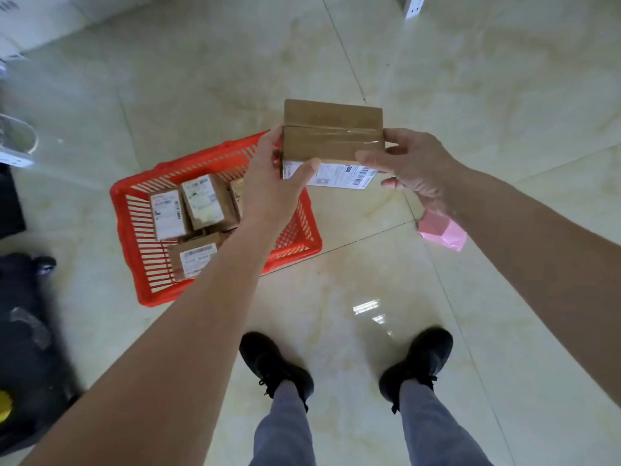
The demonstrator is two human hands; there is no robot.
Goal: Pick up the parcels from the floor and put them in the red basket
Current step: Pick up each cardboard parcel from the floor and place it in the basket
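Note:
I hold a brown cardboard parcel (332, 136), taped across its top and with a white shipping label on its near side, up in the air between both hands. My left hand (272, 183) grips its left end and my right hand (416, 163) grips its right end. The parcel hangs above the floor just right of the red basket's (134, 243) far right corner. Several small brown parcels (201, 203) with white labels lie inside the basket. A pink parcel (443, 233) lies on the floor below my right wrist, partly hidden by it.
Glossy beige floor tiles (369, 280) surround me. My two black shoes (275, 361) stand at the bottom centre. A dark bag or object (27, 331) sits at the left edge. White boxes (37, 25) line the far left wall.

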